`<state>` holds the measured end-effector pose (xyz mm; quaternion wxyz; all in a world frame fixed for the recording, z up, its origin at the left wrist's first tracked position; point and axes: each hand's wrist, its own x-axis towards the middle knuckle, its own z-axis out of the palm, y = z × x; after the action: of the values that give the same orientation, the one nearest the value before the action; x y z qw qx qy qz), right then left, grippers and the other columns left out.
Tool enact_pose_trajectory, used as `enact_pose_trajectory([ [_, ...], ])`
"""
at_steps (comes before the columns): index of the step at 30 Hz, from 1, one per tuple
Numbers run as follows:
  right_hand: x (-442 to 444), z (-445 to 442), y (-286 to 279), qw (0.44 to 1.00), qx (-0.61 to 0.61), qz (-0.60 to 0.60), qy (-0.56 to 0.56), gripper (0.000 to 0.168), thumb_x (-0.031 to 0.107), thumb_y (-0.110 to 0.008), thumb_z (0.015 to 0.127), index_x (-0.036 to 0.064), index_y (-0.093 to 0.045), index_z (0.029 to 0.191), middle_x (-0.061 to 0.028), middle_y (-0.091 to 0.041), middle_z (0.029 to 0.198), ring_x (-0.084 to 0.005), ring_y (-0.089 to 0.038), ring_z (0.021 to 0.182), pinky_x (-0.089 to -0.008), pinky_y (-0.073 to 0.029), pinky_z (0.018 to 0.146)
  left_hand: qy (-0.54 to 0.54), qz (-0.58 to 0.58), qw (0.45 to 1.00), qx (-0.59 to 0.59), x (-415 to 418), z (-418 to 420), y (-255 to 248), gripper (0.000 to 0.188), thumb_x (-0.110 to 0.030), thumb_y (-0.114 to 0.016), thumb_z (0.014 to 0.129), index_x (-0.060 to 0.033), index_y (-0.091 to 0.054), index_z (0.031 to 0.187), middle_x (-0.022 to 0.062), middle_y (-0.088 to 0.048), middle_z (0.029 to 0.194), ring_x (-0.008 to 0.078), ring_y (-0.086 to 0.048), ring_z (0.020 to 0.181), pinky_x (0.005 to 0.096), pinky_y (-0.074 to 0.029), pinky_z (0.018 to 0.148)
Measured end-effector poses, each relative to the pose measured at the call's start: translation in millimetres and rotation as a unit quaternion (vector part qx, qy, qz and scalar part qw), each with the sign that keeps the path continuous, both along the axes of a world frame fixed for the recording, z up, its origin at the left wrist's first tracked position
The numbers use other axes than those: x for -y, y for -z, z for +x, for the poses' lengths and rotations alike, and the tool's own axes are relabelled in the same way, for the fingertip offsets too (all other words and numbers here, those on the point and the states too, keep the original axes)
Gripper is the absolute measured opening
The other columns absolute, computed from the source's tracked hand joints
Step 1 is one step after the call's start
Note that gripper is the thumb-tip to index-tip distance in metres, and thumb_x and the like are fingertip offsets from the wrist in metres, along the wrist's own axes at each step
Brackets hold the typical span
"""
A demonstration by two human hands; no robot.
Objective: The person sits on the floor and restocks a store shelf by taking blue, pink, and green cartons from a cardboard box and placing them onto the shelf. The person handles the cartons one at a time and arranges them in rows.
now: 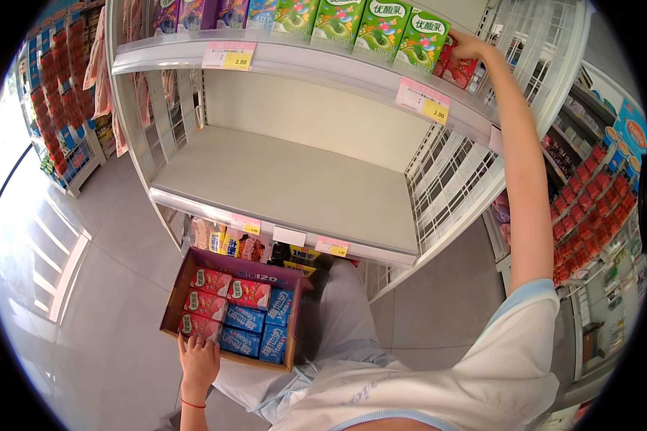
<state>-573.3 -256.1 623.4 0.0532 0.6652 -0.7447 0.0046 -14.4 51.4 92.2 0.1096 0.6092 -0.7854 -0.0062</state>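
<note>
A cardboard box [295, 336] with a purple inner wall rests at my lap. Inside it, red drink cartons [205, 305] fill the left side and blue Vitasoy cartons [244, 319] the right. My left hand [199, 355] lies over the box's near left rim, fingertips touching the nearest red carton; whether it grips is unclear. Up at the right end of the upper shelf [323, 57], my right hand [466, 46] holds a red drink carton [460, 71]. Part of another red carton shows beside it, next to a row of green drink cartons [421, 40].
Purple cartons [197, 15] and a light blue carton [261, 13] stand farther left. Below is the middle shelf [286, 172], with packaged goods [248, 246] under it. Wire side panels [453, 178] flank the rack. Red packets hang on displays [593, 215] at both sides.
</note>
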Motion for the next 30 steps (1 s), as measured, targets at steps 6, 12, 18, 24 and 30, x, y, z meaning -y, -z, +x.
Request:
enact_pose_trajectory([
  [6,0,-12,-3,0.99,-0.066,-0.112,-0.045,0.079,0.03,-0.079,0.067,0.008,-0.048,0.136,-0.0185,-0.056,0.129,-0.0291,-0.054,0.119,-0.0375,-0.044,0.098,-0.003,0.022,1.0,-0.008,3,-2,-3,0.027,-0.024,-0.051,0.092,-0.0046,-0.069,0.086,0.0139,-0.066,0.096,0.031,-0.056,0.108,0.0553,-0.025,0.11],
  [12,25,-43,2,0.97,-0.155,-0.167,-0.09,0.061,0.032,-0.074,0.079,0.011,-0.051,0.132,-0.0181,-0.053,0.126,-0.0326,-0.05,0.12,-0.0367,-0.041,0.101,-0.003,0.043,0.999,-0.026,3,-2,-5,0.031,-0.026,-0.051,0.092,-0.0022,-0.068,0.084,0.0154,-0.066,0.098,0.0299,-0.055,0.108,0.0559,-0.023,0.112],
  [18,50,-65,17,0.959,-0.169,-0.21,-0.082,0.078,0.058,-0.062,0.082,0.003,-0.046,0.134,-0.0278,-0.048,0.129,-0.0392,-0.048,0.124,-0.045,-0.043,0.099,0.006,0.028,1.0,-0.006,3,-4,-5,0.028,-0.025,-0.051,0.092,-0.0052,-0.069,0.087,0.0139,-0.066,0.097,0.0306,-0.056,0.107,0.0565,-0.026,0.109],
  [24,32,-42,16,0.931,-0.274,-0.232,-0.07,0.067,0.061,-0.057,0.085,0.001,-0.054,0.116,-0.0219,-0.061,0.114,-0.0383,-0.059,0.108,-0.0473,-0.046,0.09,0.001,0.033,0.999,-0.008,2,-3,-9,0.026,-0.025,-0.051,0.092,-0.0053,-0.068,0.087,0.013,-0.066,0.097,0.0308,-0.056,0.107,0.0563,-0.026,0.109],
  [30,12,-49,13,0.925,-0.202,-0.291,-0.139,0.064,0.067,-0.059,0.081,0.004,-0.061,0.093,-0.0175,-0.067,0.086,-0.0336,-0.066,0.086,-0.0433,-0.05,0.071,0.005,0.014,1.0,-0.007,2,-1,-1,0.026,-0.025,-0.052,0.091,-0.0054,-0.069,0.086,0.0127,-0.066,0.097,0.0304,-0.056,0.107,0.0561,-0.027,0.109],
])
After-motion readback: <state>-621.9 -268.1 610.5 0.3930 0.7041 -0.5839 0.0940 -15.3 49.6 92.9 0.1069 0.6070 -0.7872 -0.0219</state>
